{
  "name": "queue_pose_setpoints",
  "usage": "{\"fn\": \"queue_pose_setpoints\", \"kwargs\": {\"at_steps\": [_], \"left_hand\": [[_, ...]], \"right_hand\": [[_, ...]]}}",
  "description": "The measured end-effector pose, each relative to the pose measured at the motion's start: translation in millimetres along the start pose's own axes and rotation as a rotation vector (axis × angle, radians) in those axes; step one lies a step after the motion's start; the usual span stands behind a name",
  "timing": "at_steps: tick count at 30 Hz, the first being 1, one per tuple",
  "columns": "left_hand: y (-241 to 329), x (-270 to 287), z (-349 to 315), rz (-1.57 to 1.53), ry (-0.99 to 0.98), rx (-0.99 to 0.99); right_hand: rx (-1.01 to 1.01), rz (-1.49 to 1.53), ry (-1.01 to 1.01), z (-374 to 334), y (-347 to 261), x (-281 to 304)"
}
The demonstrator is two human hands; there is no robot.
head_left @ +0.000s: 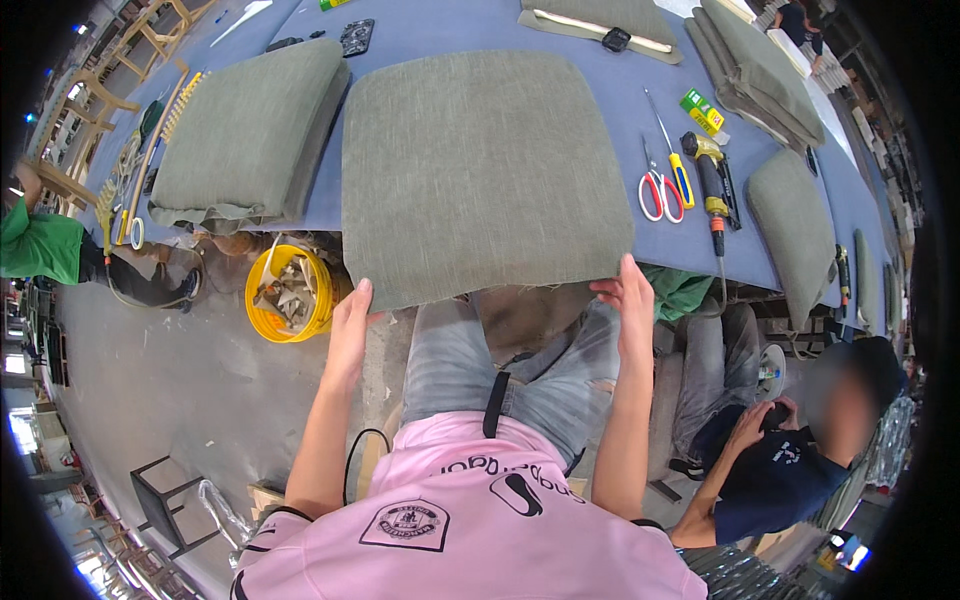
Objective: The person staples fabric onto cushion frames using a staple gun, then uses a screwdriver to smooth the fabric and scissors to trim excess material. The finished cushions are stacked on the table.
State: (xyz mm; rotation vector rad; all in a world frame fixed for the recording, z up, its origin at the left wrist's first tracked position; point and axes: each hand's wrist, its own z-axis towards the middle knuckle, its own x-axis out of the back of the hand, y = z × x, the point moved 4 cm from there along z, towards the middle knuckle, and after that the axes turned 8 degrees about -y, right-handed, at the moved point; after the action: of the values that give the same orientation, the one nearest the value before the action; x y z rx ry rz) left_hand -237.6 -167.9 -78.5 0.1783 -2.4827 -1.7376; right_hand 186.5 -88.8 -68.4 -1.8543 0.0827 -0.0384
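A grey-green fabric-covered seat cushion (480, 170) lies on the blue-topped table in front of me, its frayed near edge overhanging the table's edge. My left hand (350, 325) is closed on its near left corner, thumb along the side and the other fingers mostly hidden. At the near right corner, my right hand (630, 305) grips the edge, with its fingertips bent in by the underside. To the cushion's right lie red-and-white-handled scissors (660, 194), a yellow-handled screwdriver (683, 180) and a yellow-and-black air staple gun (712, 180) with a hose.
Stacked covered cushions (245, 130) stand at the left, more folded covers (755, 75) at the far right. A yellow bucket (255, 310) of fabric scraps is on the floor. One person in a dark shirt (770, 490) sits close on my right; a green sleeve (45, 240) shows far left.
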Motion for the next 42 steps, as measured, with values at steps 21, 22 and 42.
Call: {"fn": "queue_pose_setpoints", "kwargs": {"at_steps": [21, 22, 42], "left_hand": [[3.3, -1.8, -7.5, 0.087, -0.244, -0.095], [14.4, -9.4, -16.3, 0.095, -0.161, -0.136], [295.9, -73.3, -4.1, 0.915, 0.465, -1.799]], "right_hand": [[-0.031, 0.192, -0.193, -9.7, 52.5, -140.6], [0.002, 0.112, -0.193, -13.5, 40.5, -143.7], [1.091, 0.091, 0.490, 45.6, -270.0, -185.1]]}}
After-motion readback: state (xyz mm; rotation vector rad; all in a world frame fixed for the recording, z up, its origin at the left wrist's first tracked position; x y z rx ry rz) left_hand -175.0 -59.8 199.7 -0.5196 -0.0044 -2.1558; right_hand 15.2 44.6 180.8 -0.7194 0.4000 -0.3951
